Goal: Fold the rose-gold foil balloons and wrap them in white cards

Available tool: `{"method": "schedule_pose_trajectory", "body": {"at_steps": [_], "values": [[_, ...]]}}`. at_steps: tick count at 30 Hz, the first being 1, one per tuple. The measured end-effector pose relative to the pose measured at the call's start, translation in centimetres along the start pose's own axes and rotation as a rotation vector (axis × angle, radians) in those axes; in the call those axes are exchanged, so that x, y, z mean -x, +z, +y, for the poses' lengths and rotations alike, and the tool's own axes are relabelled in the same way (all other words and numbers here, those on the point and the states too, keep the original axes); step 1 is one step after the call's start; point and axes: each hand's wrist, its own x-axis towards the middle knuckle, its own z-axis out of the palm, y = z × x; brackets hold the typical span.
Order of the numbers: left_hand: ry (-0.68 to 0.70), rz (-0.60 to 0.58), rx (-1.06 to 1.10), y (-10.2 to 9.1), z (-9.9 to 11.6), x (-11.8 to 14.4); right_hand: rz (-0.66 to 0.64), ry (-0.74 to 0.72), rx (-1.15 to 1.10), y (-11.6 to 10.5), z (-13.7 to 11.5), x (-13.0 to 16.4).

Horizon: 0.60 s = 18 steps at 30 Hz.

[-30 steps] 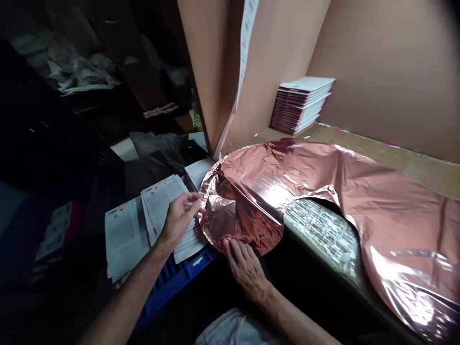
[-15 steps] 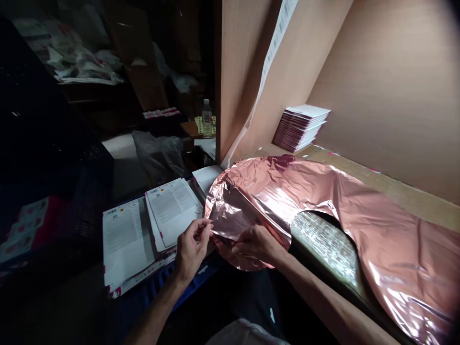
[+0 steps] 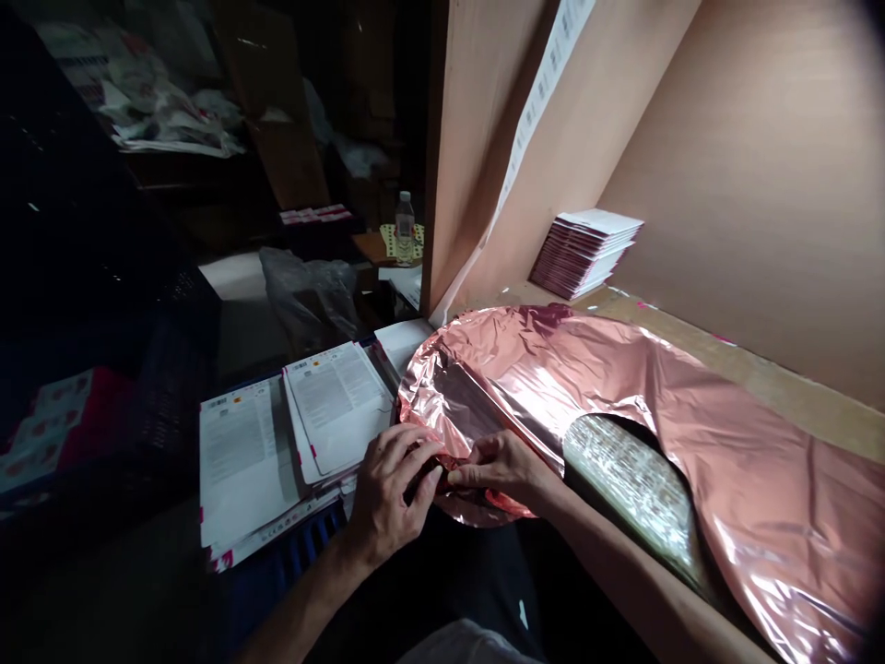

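- Tall brown panels [image 3: 767, 184] stand around the worktop [image 3: 795, 373] to my right; the room to my left is dim.
- Rose-gold foil [image 3: 622, 360] lies creased across that worktop, its rounded left end reaching past the edge toward me.
- At the foil's near rim, my left hand [image 3: 397, 493] curls, thumb and forefinger closed on it; my right hand [image 3: 508, 470] pinches a bunched, darker bit just beside them. How firm either grip is, I cannot tell.
- Handling such thin foil well calls, I judge, for fingertips only, both grips close together, and small pulls along the rim; nails or a hard tug could tear it.
- Through the foil's curved gap shows a shiny, clear-wrapped surface [image 3: 626, 480]; its long edge runs beside my right forearm [image 3: 622, 563], where foil might snag.
- Printed white sleeves [image 3: 338, 406] over a blue crate [image 3: 304, 549] sit just left of my left hand, leaving it little room outward.
- Dark space below the rim looks the easier way for my wrists.
- Beyond the foil, a stack of white packets [image 3: 584, 254] leans by the panels, well apart from my fingers; a paper strip [image 3: 532, 115] hangs nearby.
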Motion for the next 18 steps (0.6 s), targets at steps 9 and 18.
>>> {"method": "schedule_pose_trajectory", "body": {"at_steps": [9,18], "values": [[0.22,-0.047,-0.107,0.5,-0.5,1.3,-0.172,-0.086,-0.061,-0.3,-3.3,0.3],[0.239,0.183,-0.11,1.2,-0.4,1.2,-0.198,-0.008,-0.018,-0.7,-3.5,-0.2]]}}
